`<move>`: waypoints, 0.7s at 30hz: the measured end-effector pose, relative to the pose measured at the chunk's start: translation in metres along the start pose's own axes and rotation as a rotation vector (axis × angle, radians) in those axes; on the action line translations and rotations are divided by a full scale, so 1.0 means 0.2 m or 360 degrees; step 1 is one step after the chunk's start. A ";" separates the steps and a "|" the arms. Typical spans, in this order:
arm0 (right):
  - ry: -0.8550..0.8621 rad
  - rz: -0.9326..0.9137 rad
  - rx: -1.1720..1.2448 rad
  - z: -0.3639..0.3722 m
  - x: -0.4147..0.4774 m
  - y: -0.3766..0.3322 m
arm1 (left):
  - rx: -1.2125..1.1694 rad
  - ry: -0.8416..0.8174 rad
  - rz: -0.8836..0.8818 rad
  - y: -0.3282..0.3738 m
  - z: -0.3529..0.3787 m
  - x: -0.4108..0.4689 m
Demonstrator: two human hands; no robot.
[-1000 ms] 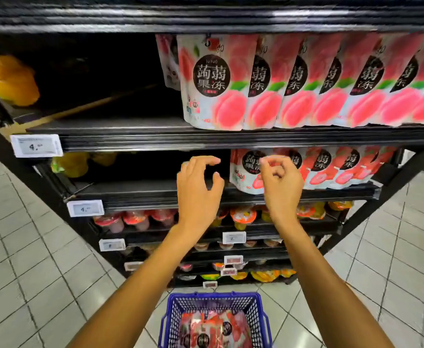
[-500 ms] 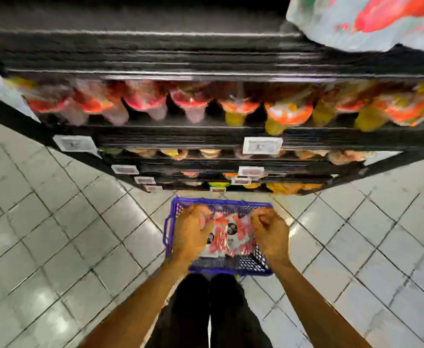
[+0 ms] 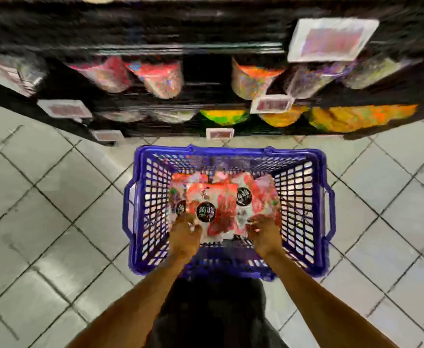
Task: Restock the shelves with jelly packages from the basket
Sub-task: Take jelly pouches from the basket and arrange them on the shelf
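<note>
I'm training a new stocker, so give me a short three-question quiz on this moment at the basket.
1. True or false: the blue basket stands on a shelf.
2. Where are the left hand and right hand? A) on a price tag B) inside the basket, at the jelly packages C) on the basket handles
3. Fill in: the round labels on the packages are ___.
Key: 1 false, it sits on the tiled floor; 2 B; 3 black.
</note>
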State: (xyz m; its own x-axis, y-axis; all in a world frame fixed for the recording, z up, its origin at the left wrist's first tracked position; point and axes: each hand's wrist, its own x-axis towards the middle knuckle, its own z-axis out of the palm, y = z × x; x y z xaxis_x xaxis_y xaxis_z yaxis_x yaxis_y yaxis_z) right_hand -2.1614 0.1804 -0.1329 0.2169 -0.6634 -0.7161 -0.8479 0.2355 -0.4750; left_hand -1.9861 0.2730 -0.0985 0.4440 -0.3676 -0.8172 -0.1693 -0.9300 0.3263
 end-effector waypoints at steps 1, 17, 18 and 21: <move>-0.0016 0.0061 -0.0015 0.09 0.09 0.07 | 0.0030 0.0030 -0.0047 -0.07 0.09 0.14; -0.0177 0.0354 0.0545 0.43 0.41 0.20 | -0.0474 -0.0036 -0.0172 -0.30 0.31 0.63; -0.0180 0.0337 0.0633 0.38 0.35 0.17 | -0.0534 -0.0071 -0.0160 -0.28 0.28 0.58; -0.0140 0.0333 0.0982 0.24 0.17 0.08 | -0.0715 -0.0101 -0.0119 -0.19 0.16 0.39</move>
State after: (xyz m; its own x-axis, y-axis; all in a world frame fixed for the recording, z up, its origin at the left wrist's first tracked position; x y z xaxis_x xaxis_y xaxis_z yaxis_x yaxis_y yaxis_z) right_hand -2.1437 0.1953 -0.1887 0.1382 -0.5052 -0.8519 -0.4488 0.7348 -0.5086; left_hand -1.9730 0.2790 -0.1885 0.3831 -0.3121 -0.8694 0.2656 -0.8642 0.4273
